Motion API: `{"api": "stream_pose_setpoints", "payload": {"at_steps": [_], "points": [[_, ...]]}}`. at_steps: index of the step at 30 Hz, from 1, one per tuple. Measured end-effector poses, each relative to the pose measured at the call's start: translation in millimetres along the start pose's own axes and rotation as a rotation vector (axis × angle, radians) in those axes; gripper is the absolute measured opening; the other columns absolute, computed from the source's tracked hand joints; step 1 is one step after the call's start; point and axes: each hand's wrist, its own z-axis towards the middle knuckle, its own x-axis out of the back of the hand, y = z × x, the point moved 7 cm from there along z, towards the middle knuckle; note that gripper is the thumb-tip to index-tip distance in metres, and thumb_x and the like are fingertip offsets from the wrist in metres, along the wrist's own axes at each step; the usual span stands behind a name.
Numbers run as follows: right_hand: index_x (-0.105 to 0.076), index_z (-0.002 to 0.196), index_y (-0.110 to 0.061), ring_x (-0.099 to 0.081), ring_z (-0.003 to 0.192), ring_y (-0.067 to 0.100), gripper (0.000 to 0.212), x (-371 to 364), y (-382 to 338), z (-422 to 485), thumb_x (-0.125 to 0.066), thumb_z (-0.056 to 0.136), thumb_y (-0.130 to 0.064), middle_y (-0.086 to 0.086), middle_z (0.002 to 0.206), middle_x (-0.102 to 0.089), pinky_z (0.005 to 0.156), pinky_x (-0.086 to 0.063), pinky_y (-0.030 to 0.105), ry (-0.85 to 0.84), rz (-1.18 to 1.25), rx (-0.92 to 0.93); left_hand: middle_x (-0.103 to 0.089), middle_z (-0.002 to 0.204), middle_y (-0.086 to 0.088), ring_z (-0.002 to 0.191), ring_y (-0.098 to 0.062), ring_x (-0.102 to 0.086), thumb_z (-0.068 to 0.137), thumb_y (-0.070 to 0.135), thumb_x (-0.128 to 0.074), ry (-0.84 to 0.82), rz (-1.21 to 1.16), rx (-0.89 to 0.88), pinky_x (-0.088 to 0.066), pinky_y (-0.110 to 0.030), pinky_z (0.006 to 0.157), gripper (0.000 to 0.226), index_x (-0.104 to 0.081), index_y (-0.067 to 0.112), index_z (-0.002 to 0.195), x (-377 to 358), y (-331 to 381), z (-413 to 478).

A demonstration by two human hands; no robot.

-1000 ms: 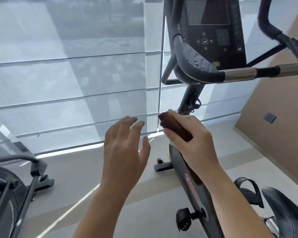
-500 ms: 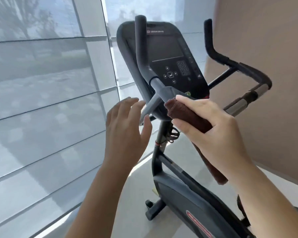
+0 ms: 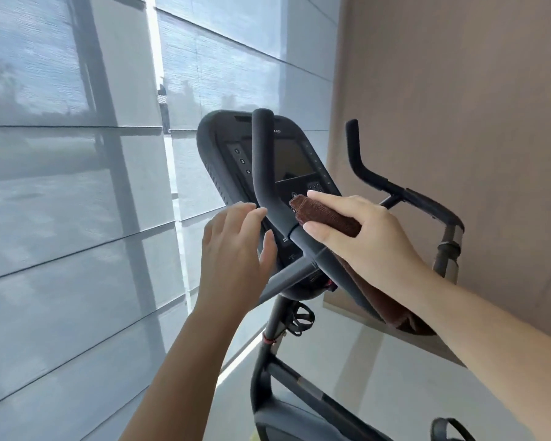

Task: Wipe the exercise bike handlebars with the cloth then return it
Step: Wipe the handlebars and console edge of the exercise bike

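A dark exercise bike stands before me with its left handlebar rising in front of the console and its right handlebar off to the right. My right hand grips a folded brown cloth and holds its end against the left handlebar's bend; the cloth's tail hangs below my wrist. My left hand hovers with straight fingers just left of that bar, holding nothing.
Shaded window panels fill the left side. A tan wall stands close on the right. The bike's post and frame run down the middle over a pale floor, with a pedal strap at the bottom right.
The view has swung up and closer to the handlebars. My right hand has brought the cloth up onto the left handlebar's bend, and my left hand has risen beside it.
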Motion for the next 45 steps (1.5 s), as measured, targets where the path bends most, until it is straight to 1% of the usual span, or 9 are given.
{"api": "stream_pose_setpoints", "payload": {"at_steps": [9,15,19,23,31,35,38,42,45], "points": [[-0.052,0.112,-0.036,-0.061,0.087,0.007,0.038,-16.6,33.9,60.9,-0.069,0.078,-0.034,-0.008,0.099,-0.065,0.082,-0.045,0.021,0.100,0.101,0.017,-0.061,0.117,-0.011,0.108,-0.030,-0.055,0.080,0.009,-0.067,-0.023,-0.025,-0.030,-0.039,-0.038,0.094,0.034,-0.060,0.006,0.113,-31.1,-26.3,31.0],[-0.049,0.096,-0.038,-0.059,0.076,0.006,0.025,-38.0,42.6,124.7,-0.067,0.079,-0.032,-0.008,0.090,-0.062,0.070,-0.048,0.024,0.186,0.218,0.104,-0.052,0.125,0.004,0.112,-0.001,-0.046,0.087,0.011,-0.060,-0.015,-0.415,0.170,-0.031,-0.006,0.093,0.039,-0.053,0.020,0.123,-56.1,-53.3,58.8],[-0.055,0.104,-0.032,-0.051,0.086,-0.008,0.024,-46.8,38.0,170.9,-0.066,0.082,-0.029,-0.002,0.107,-0.057,0.076,-0.036,-0.001,0.284,0.225,0.197,-0.050,0.124,0.014,0.110,0.009,-0.047,0.089,0.011,-0.057,-0.003,-0.668,0.336,-0.044,-0.016,0.088,0.043,-0.046,0.043,0.116,-74.5,-70.3,75.4],[-0.061,0.107,-0.018,-0.046,0.087,-0.008,0.028,-51.8,40.1,172.6,-0.070,0.080,-0.020,0.004,0.107,-0.053,0.081,-0.030,-0.004,0.280,0.163,0.292,-0.052,0.127,0.010,0.111,0.001,-0.052,0.091,0.005,-0.053,-0.008,-0.976,0.481,-0.049,-0.030,0.089,0.043,-0.049,0.034,0.122,-94.2,-82.8,85.9],[-0.065,0.088,-0.044,-0.056,0.093,-0.003,0.030,-60.9,76.7,110.4,-0.075,0.074,-0.021,-0.003,0.095,-0.060,0.084,-0.036,0.003,-0.226,0.167,0.261,-0.063,0.113,0.006,0.102,-0.019,-0.062,0.088,-0.004,-0.051,0.010,-1.260,0.550,-0.053,-0.038,0.080,0.044,-0.055,0.024,0.122,-118.3,-85.4,87.1],[-0.066,0.092,-0.032,-0.055,0.094,-0.002,0.023,-35.7,54.5,150.9,-0.074,0.075,-0.018,-0.004,0.095,-0.060,0.086,-0.036,0.005,0.076,0.198,0.358,-0.068,0.104,0.015,0.094,-0.012,-0.065,0.087,-0.003,-0.052,0.010,-1.275,0.518,-0.056,-0.032,0.072,0.042,-0.058,0.028,0.116,-119.6,-88.3,87.3],[-0.064,0.095,-0.026,-0.052,0.095,0.000,0.020,-24.8,36.2,187.4,-0.071,0.079,-0.016,-0.002,0.097,-0.053,0.088,-0.035,0.005,0.340,0.296,0.335,-0.067,0.105,0.016,0.097,-0.013,-0.064,0.088,-0.001,-0.053,0.017,-1.278,0.545,-0.054,-0.045,0.083,0.042,-0.060,0.032,0.113,-122.6,-90.9,85.4],[-0.068,0.102,-0.017,-0.049,0.101,-0.005,0.025,-42.8,31.9,191.0,-0.072,0.078,-0.014,0.001,0.108,-0.047,0.092,-0.034,0.006,0.288,0.226,0.327,-0.060,0.121,0.009,0.113,-0.019,-0.056,0.084,0.007,-0.061,-0.015,-1.310,0.563,-0.044,-0.059,0.093,0.042,-0.062,0.038,0.112,-127.4,-95.0,83.4],[-0.069,0.100,-0.025,-0.049,0.104,-0.005,0.027,-58.3,48.9,153.0,-0.075,0.074,-0.021,0.000,0.111,-0.048,0.094,-0.033,0.005,0.095,0.102,0.319,-0.067,0.111,0.013,0.104,-0.013,-0.062,0.083,-0.001,-0.057,-0.041,-1.448,0.522,-0.053,-0.038,0.080,0.046,-0.063,0.036,0.110,-135.1,-96.5,83.5]]}}
